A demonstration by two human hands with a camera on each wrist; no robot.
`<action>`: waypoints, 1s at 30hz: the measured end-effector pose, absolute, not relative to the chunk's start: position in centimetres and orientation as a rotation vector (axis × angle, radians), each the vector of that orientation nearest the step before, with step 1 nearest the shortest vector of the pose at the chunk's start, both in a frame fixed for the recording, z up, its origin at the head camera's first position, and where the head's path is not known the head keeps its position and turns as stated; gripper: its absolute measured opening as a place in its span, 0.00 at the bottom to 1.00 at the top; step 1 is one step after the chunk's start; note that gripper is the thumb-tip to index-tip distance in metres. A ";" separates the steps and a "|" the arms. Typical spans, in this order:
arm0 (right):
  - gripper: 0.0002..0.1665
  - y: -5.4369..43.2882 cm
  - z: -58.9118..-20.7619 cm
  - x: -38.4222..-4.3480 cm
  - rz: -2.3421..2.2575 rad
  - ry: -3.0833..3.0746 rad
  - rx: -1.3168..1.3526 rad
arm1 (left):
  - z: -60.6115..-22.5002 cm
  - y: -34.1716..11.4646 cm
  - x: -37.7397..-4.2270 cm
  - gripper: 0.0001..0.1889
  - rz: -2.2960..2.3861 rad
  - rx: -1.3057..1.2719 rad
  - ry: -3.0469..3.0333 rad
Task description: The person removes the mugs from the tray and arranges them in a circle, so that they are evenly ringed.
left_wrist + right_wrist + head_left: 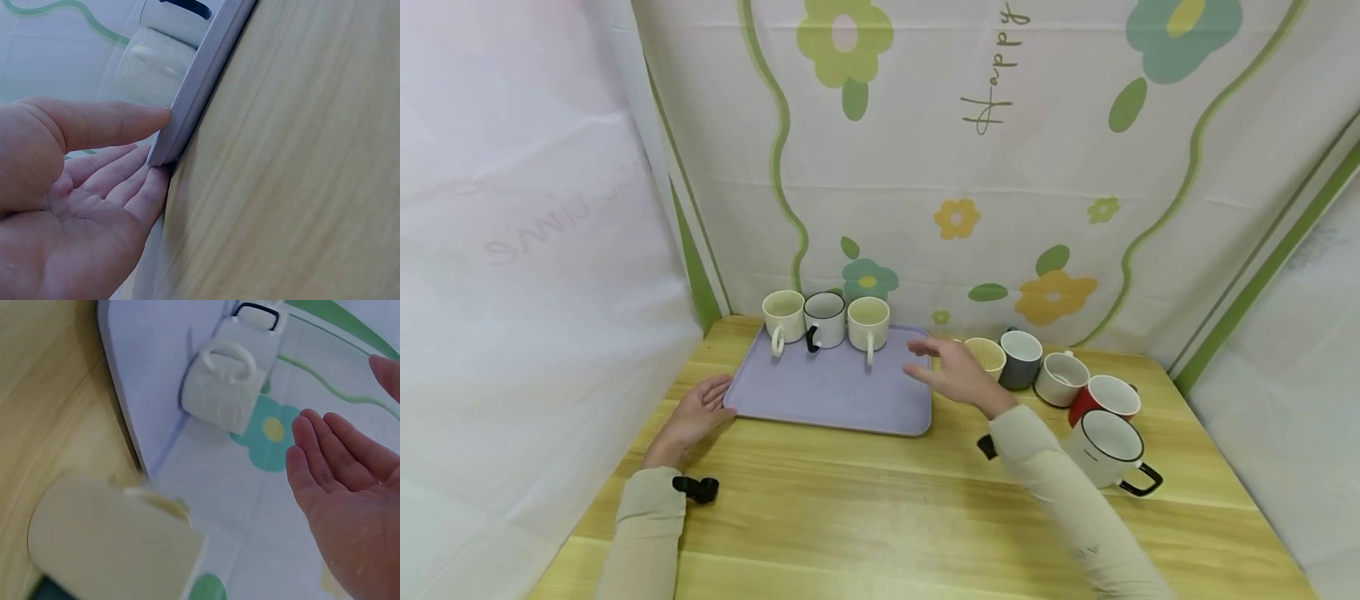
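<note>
A lilac tray (827,392) lies on the wooden table. Along its far edge stand a cream mug (783,316), a white mug with a black rim and black handle (827,327), and another cream mug (868,331). My left hand (697,410) touches the tray's near left corner. In the left wrist view its thumb rests on the tray's rim (187,106), with the straight fingers along the corner's other side. Over the tray's right edge hovers my right hand (957,372), fingers extended and nothing held. Beside it stands a pale yellow mug (987,356), blurred in the right wrist view.
Right of the tray a curved row continues: a dark grey mug (1021,367), a ribbed white mug (1060,382), a red mug (1084,402) and a large white mug with black handle (1101,458) near the right forearm. White patterned curtains (895,150) enclose the table.
</note>
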State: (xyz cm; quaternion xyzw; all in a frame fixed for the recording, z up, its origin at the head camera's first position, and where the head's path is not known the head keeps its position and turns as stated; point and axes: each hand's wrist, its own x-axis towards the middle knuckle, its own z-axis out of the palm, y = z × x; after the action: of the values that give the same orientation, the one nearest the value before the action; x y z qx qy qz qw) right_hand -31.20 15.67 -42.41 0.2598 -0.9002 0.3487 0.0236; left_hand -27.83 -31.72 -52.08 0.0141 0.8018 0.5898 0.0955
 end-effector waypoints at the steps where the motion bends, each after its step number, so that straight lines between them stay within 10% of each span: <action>1: 0.30 15.0 -42.8 -31.9 1.096 -2.794 0.802 | -52.1 -31.7 -27.8 0.42 1.748 0.040 2.375; 30: 0.21 6.5 -49.7 -37.3 1.856 -2.621 0.224 | -51.9 -31.6 -27.8 0.41 1.744 0.028 2.386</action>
State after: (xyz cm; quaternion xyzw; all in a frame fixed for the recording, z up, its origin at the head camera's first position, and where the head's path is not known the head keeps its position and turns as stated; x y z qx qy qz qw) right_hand -37.31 6.46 -49.67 0.0695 -0.8136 0.5759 -0.0390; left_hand -27.80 -31.60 -51.85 0.0095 0.8037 0.5876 0.0930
